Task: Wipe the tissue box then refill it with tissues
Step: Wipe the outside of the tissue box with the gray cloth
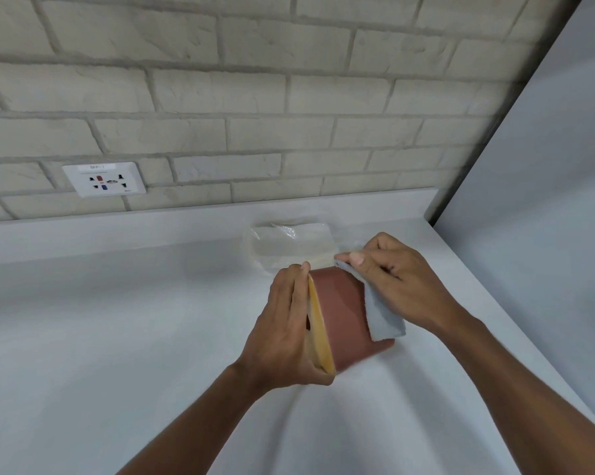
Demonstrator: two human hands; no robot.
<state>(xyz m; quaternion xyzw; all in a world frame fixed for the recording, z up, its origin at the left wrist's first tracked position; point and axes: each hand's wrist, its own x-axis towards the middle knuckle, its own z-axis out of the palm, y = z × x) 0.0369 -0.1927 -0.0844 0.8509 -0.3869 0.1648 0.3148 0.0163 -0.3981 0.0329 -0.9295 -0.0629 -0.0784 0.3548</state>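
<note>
The tissue box [345, 317] sits tipped on the white worktop [118, 320], its long axis running away from the person. The left hand [282, 323] clasps its tan lid side; the right hand [402, 286] pinches a blue cloth [381, 313] against the far side. Behind lies a wrapped tissue pack [289, 245], near the brick wall [255, 97]

A pale brick wall [255, 97] is running behind the white counter [100, 320], a socket plate [104, 179] is sitting low on it, and a plain grey panel [556, 200] is closing off the right.
</note>
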